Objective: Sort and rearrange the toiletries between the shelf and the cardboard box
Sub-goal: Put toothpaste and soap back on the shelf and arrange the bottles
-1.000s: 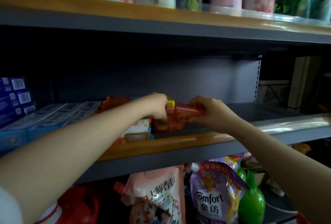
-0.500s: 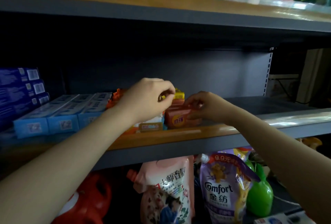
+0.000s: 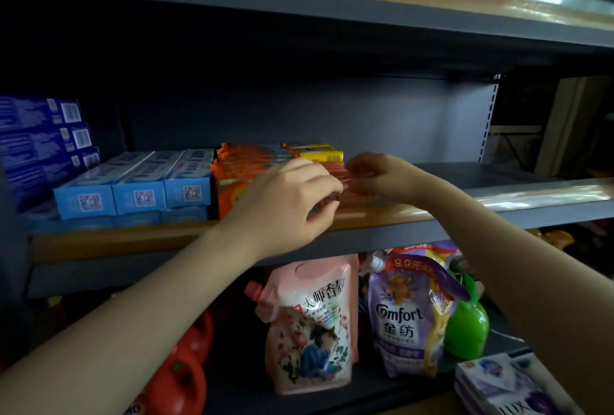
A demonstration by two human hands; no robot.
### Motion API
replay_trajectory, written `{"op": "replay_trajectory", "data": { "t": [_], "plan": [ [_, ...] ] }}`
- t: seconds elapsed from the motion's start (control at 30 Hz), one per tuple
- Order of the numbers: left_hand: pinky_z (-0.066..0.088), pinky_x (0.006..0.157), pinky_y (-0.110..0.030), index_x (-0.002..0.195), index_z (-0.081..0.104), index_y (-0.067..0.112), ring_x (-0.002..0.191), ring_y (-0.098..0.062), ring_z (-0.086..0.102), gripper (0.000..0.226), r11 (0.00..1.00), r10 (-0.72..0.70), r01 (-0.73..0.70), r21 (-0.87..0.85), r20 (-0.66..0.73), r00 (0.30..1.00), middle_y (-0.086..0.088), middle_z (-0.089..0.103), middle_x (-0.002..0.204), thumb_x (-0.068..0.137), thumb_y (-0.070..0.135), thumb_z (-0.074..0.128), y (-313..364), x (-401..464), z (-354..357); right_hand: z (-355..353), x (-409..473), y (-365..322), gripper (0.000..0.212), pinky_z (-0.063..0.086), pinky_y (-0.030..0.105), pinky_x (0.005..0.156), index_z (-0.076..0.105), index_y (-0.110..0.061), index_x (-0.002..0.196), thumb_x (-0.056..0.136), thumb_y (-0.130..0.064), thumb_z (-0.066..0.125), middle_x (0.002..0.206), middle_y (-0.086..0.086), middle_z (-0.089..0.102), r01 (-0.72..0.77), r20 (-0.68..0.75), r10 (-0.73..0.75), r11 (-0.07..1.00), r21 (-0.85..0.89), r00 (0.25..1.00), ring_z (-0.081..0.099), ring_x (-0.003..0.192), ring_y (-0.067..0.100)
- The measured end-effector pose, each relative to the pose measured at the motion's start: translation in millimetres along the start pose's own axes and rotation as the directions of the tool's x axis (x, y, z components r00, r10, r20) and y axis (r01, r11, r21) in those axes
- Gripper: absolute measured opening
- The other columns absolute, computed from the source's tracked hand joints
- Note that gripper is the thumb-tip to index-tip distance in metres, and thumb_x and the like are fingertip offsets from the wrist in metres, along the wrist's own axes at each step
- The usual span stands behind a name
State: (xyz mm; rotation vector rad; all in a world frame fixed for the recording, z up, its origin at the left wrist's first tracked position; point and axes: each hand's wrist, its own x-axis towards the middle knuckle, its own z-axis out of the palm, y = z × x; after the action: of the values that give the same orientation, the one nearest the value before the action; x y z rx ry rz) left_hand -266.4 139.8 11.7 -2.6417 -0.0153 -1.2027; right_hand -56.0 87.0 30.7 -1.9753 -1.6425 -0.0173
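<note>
Below the shelf (image 3: 332, 227), at 6 o'clock, stand refill pouches (image 3: 312, 325); above, the left hand (image 3: 285, 202) and right hand (image 3: 382, 177) curl their fingers round a pink soap bar (image 3: 352, 193), apparently seating it beside the orange packs (image 3: 252, 162), blue boxes (image 3: 139, 182) at 9 o'clock.

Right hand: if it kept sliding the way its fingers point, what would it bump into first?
The right hand points leftward along the shelf. It would probably meet the left hand first, since their fingers nearly touch over the orange-red packet. Behind that stands the stack of orange boxes. Depth is hard to judge.
</note>
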Motion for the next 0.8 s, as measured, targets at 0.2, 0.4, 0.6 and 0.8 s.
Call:
{"op": "replay_trajectory", "data": {
  "t": [0.2,0.4,0.6,0.8],
  "plan": [
    [0.052,0.060,-0.034,0.093,0.067,0.013,0.081,-0.019,0.060,0.026,0.983,-0.046,0.031,-0.179,-0.083,0.995,0.001,0.064,0.090,0.084,0.026,0.048,17,-10,11,2,-31,2,0.040,0.038,0.030,0.093,0.052,-0.013,0.126,0.092,-0.034,0.052,0.124,0.009,0.057,0.099,-0.247,-0.161,0.964,-0.245,0.956,0.052,0.114,0.025],
    [0.048,0.055,-0.030,0.095,0.067,0.013,0.070,-0.013,0.054,0.031,0.905,-0.034,0.022,-0.425,-0.021,0.999,0.001,0.062,0.085,0.083,0.031,0.044,55,-26,53,14,-135,21,0.039,0.038,0.027,0.079,0.060,-0.008,0.106,0.084,-0.036,0.043,0.103,0.007,0.060,0.090,-0.395,-0.215,0.946,-0.311,0.893,0.054,0.096,0.022],
    [0.050,0.065,-0.033,0.099,0.067,0.015,0.077,-0.016,0.058,0.038,0.783,0.002,0.117,-0.611,0.190,0.982,-0.001,0.064,0.091,0.085,0.038,0.040,95,-55,127,16,-240,56,0.018,0.044,0.021,0.068,0.066,-0.011,0.096,0.087,-0.023,0.055,0.093,0.001,0.062,-0.112,-0.208,0.033,0.919,-0.379,0.978,0.052,0.075,0.006],
    [0.048,0.071,-0.032,0.110,0.062,0.018,0.080,-0.012,0.055,0.023,0.741,0.110,0.177,-0.648,0.378,0.919,0.003,0.059,0.096,0.092,0.027,0.052,132,-70,173,14,-306,72,0.013,0.040,0.020,0.065,0.067,-0.014,0.095,0.084,-0.008,0.064,0.087,-0.007,0.058,-0.389,-0.318,0.277,0.840,-0.377,0.907,0.058,0.073,0.012]
  ]
}}
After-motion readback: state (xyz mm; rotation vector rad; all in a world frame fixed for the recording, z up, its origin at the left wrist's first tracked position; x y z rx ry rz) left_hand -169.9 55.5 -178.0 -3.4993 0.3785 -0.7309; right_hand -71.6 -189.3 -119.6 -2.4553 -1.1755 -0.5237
